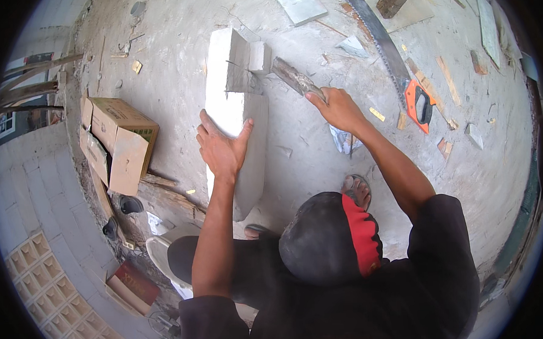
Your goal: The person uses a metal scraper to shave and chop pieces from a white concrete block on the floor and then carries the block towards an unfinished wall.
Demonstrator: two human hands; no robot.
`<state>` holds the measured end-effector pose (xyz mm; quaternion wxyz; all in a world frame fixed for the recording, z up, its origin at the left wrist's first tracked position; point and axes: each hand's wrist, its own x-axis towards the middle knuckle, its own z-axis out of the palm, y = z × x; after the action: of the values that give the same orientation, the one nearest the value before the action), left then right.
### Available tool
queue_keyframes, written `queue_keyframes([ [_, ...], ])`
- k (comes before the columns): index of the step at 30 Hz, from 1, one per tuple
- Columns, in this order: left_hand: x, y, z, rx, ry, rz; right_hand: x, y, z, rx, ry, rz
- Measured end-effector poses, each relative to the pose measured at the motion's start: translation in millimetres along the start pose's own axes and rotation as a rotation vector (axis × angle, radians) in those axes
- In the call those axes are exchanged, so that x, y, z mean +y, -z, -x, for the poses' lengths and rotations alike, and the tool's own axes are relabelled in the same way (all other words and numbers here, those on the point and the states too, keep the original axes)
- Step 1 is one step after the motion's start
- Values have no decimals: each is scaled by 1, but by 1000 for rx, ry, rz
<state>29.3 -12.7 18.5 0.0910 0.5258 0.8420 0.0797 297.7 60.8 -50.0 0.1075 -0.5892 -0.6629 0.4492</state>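
A long white masonry block [219, 81] lies lengthwise on the floor, with a step cut into the right side of its far part. My left hand [224, 148] rests on its top, fingers spread and thumb near the right edge. Beside the cut, a small white block piece [260, 57] stands against the right side. My right hand [336, 109] is closed round the near end of a short, flat, worn grey-brown bar [297, 79]. The bar's far end points toward the cut, a little to the right of it; whether it is wood or metal I cannot tell.
A handsaw [393, 69] with an orange and black handle lies to the right among wood scraps and tile pieces [300, 6]. An open cardboard box [126, 130] stands left. My sandalled foot [359, 193] and a rounded black-and-red shape [331, 239] are near me.
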Motion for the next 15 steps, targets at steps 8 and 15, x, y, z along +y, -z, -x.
queue_keyframes([
  [8,-21,20,-19,-199,-134,134,59,-10,71,193,-47,-303],
  [15,-63,43,-41,-394,-338,154,53,-25,98,-32,-121,-324],
])
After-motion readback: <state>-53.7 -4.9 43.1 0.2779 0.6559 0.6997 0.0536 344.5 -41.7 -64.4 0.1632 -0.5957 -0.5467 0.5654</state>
